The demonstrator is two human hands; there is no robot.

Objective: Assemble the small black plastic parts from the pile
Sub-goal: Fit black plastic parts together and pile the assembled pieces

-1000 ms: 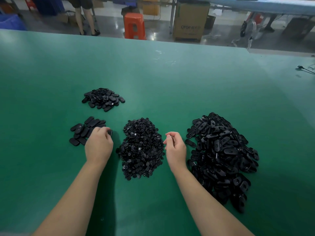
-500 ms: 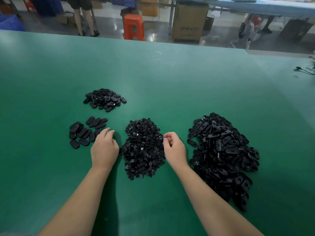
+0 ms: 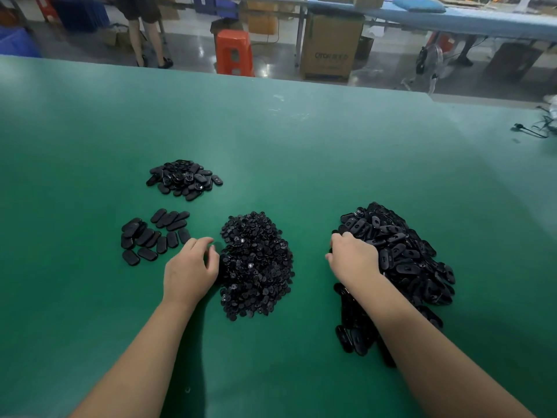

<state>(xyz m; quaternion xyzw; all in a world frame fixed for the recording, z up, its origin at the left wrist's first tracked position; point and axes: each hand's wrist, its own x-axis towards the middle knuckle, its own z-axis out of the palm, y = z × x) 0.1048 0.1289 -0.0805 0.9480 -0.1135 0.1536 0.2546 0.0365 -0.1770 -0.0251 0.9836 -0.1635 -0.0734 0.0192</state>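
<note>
The right hand (image 3: 352, 260) lies on the left flank of the big pile (image 3: 401, 260) of oval shells, which sits toward the right edge of the table (image 3: 301, 140). Its fingers curl down into the shells, and whether they have one pinched I cannot tell; the fingertips are hidden. The pile spreads away from that hand to the right and back toward the near edge, so the right hand is plainly the nearer one for a shell.

The left hand (image 3: 191, 268) rests just left of the middle heap (image 3: 256, 263) of small round pieces, fingers loosely bent and touching its edge, holding nothing I can see. That heap lies directly to its right.

The shells in the big pile point every way, with no common long axis. Left of the left hand, a laid-out group (image 3: 153, 233) of ovals lies flat, mostly slanting toward the far right. A small pile (image 3: 184, 179) sits beyond it, toward the far edge.
</note>
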